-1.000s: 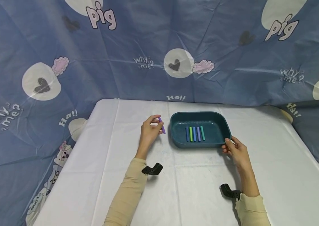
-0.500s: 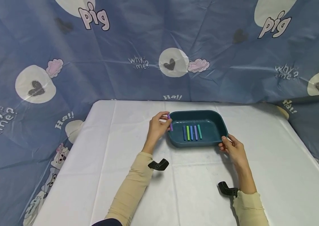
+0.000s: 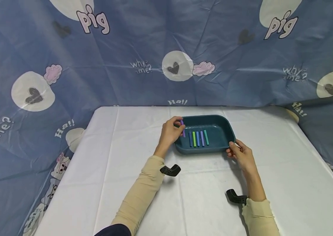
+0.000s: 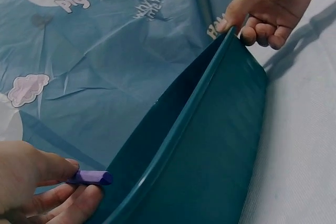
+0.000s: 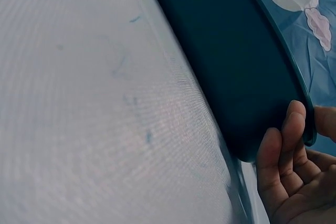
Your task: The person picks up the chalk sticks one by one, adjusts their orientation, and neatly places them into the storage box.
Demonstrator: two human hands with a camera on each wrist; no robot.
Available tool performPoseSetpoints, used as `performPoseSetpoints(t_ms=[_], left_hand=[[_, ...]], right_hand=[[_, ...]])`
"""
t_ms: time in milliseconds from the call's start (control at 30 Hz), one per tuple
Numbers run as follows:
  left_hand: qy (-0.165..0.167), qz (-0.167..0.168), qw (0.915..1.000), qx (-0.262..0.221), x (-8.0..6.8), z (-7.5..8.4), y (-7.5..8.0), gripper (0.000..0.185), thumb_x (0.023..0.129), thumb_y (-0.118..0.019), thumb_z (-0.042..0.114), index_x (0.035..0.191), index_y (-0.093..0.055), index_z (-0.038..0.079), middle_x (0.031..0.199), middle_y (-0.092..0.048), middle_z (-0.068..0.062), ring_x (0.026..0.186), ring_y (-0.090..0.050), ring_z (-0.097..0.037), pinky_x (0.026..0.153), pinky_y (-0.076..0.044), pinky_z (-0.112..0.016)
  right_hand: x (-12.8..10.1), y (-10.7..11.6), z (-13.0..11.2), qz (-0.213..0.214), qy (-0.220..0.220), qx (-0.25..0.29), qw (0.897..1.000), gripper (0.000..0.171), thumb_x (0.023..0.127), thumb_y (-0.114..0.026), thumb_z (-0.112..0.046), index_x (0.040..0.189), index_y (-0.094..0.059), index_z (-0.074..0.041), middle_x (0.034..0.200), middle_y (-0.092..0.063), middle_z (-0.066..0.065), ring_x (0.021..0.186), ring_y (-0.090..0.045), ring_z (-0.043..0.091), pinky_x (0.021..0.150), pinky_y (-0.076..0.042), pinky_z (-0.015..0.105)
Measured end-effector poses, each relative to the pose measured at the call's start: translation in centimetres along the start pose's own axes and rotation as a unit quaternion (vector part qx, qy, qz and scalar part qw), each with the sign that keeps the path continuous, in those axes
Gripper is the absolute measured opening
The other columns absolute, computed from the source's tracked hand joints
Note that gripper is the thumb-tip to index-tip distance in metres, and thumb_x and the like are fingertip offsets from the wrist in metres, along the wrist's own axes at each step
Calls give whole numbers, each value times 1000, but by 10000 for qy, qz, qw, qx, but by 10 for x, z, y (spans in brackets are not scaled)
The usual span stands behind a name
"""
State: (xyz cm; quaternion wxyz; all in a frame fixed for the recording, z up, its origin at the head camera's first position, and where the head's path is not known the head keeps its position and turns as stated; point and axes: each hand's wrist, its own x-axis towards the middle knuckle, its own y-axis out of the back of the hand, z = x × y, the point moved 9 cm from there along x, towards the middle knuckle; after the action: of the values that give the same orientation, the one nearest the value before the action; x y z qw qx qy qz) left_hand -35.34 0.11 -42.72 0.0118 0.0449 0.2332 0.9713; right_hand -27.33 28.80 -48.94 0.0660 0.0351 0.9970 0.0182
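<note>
Both arms reach forward from the near edge, each in a beige sleeve with a black camera mount at the wrist. The left hand (image 3: 170, 131) is raised a little, its wrist bent slightly inward; its thumb and forefinger are curled together in a pinching grip, the other fingers curled loosely beneath them. The right hand (image 3: 241, 155) lies lower and nearer the body, well apart from the left. Its thumb sits on top and its fingers (image 5: 286, 145) curl up from underneath, closing in a clamping grip at the tips. The right forearm runs almost straight back, while the left angles in from the person's left side.
</note>
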Motion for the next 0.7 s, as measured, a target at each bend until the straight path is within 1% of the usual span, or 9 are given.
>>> performPoseSetpoints(t_ms=[133, 233, 333, 400, 500, 567, 700], left_hand=[[-64, -112, 9999, -11, 2, 5, -6, 35, 88, -66, 14, 122, -61, 8, 98, -68, -8, 65, -69, -12, 53, -54, -20], [-68, -185, 9997, 119, 4, 6, -12, 35, 88, -66, 13, 122, -61, 7, 96, -68, -8, 62, -68, -11, 52, -53, -20], [-85, -232, 9985, 488, 5, 8, -17, 35, 88, -66, 13, 122, -61, 8, 95, -69, -6, 58, -67, -9, 52, -52, -21], [-187, -254, 9958, 864, 5, 11, -21, 34, 88, -66, 14, 122, -62, 8, 94, -70, -6, 57, -67, -10, 57, -53, -23], [-347, -310, 9891, 1397, 6, 16, -26, 34, 88, -67, 14, 120, -63, 8, 92, -71, -5, 65, -69, -12, 69, -54, -29], [-428, -348, 9841, 1687, 6, 18, -29, 32, 87, -67, 13, 119, -63, 7, 93, -70, -6, 75, -69, -15, 77, -53, -32], [-480, -472, 9724, 2233, 8, 20, -36, 31, 88, -67, 14, 117, -64, 5, 101, -68, -10, 95, -64, -22, 86, -52, -36]], right_hand=[[0, 0, -1, 0, 33, -8, 10000, 64, 93, -58, -33, 139, -37, 6, 69, -67, -11, 62, -61, -1, 62, -54, 14], [1, 1, -1, 6, 44, -37, 10000, 64, 93, -58, -33, 139, -37, 6, 70, -67, -11, 63, -61, -1, 62, -54, 14], [2, 1, 0, 19, 35, -98, 9999, 64, 93, -58, -34, 139, -37, 6, 69, -66, -12, 63, -62, -1, 62, -54, 13], [2, 2, 1, 36, 24, -133, 9999, 64, 93, -58, -34, 139, -37, 6, 69, -66, -13, 63, -62, -1, 62, -54, 13], [2, 2, 1, 39, 31, -189, 9998, 64, 94, -57, -34, 139, -37, 5, 70, -66, -13, 64, -62, -1, 63, -54, 13], [1, 2, 2, 29, 40, -187, 9998, 63, 94, -57, -34, 139, -37, 5, 70, -66, -13, 64, -62, 0, 63, -54, 14], [1, 2, 2, 9, 49, -158, 9999, 62, 94, -57, -33, 139, -37, 5, 70, -66, -13, 64, -62, 0, 62, -54, 14]])
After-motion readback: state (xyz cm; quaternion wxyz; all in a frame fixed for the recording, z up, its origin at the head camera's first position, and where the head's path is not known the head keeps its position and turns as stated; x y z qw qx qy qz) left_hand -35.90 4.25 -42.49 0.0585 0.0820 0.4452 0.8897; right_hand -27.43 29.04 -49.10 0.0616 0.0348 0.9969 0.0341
